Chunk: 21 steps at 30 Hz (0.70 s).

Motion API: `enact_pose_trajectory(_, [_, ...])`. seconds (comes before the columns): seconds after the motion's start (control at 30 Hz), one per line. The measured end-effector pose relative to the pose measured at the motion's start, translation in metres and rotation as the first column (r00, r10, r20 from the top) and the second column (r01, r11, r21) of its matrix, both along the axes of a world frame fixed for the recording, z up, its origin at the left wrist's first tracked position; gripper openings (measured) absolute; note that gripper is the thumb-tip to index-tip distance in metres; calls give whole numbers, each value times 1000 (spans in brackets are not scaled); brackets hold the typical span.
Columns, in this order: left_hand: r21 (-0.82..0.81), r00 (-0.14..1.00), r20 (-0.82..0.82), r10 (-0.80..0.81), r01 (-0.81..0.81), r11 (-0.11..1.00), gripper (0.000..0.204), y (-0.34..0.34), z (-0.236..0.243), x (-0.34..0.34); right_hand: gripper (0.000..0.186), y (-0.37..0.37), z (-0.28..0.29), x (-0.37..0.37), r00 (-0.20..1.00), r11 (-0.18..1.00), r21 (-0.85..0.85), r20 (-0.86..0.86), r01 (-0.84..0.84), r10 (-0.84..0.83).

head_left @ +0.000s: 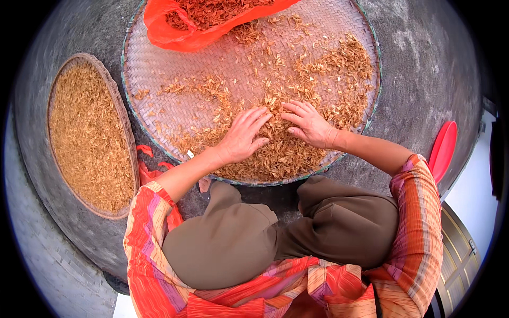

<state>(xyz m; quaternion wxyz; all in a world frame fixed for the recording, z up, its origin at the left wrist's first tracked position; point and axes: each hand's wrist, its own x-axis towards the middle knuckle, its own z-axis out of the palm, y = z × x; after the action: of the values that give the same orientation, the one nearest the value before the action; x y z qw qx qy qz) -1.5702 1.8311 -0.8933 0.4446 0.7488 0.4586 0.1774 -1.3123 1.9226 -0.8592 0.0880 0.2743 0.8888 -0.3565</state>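
Observation:
A large round woven tray (183, 63) with a green-bound rim lies before my knees. Dried golden-brown flakes (275, 159), like slices or husks of some plant, are heaped at its near side and scattered thinly toward the far and right sides. My left hand (244, 135) rests on the heap's left part, fingers stretched out and pointing right. Facing it across a small gap, my right hand (310, 124) touches the flakes with its fingers spread. Neither hand is closed on anything. An open red plastic bag (180, 42) holding more flakes lies on the tray's far edge.
To the left stands a smaller round basket (114, 95) full of similar flakes. Crumpled red plastic (148, 172) lies between it and the large tray. A pink-red plastic dish (444, 151) is on the grey floor (413, 69) at the right, near a pale wall and a door.

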Motion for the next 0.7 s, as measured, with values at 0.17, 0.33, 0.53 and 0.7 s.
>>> enact_pose_trajectory(0.17, [-76,959,-272,78,-102,992,106,-23,19,-45,60,20,15,20,900,912,53,147,406,-410])
enact_pose_trajectory(0.33, [-194,898,-406,171,-268,944,132,-47,13,-55,75,22,-26,54,728,777,-12,358,629,-584])
enact_pose_trajectory(0.53, [-243,933,-252,258,-319,916,137,-31,5,28,84,-35,-13,-28,651,669,-146,449,729,-612])
enact_pose_trajectory(0.7, [-293,933,-144,329,-358,887,128,-9,17,44,89,-24,0,-71,516,382,-348,536,856,-668])
